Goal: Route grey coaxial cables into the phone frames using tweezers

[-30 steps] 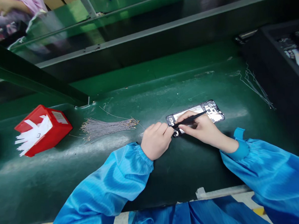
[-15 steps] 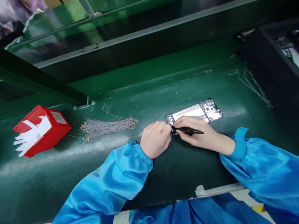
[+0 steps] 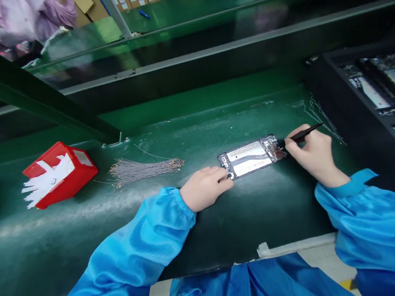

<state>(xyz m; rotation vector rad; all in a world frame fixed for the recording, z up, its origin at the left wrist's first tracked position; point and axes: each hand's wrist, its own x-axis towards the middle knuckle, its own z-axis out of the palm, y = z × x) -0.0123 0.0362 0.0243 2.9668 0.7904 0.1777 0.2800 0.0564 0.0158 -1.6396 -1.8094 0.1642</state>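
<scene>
An opened phone [image 3: 249,160] lies on the green bench mat, its inner boards and a silvery middle with a dark flex strip exposed. At its left end, the curled fingers of my left hand [image 3: 205,188] grip the near corner. My right hand [image 3: 316,154] is closed around black tweezers [image 3: 302,134] at the phone's right end; the fingers hide the working tips. Left of my left hand lies a bundle of thin grey cables [image 3: 144,169] with gold-coloured ends.
A red bin [image 3: 63,177] with white paper strips stands at the left. Loose thin cables [image 3: 321,117] lie beside a black tray [image 3: 341,104] of phone parts at the right. A green post [image 3: 53,104] rises at the left. Across the bench, a person in pink [image 3: 37,19] is partly visible.
My right hand has moved right with the tweezers, from the phone's left end to its right end. My left hand has loosened slightly and lies on the phone's left corner. The view has shifted slightly.
</scene>
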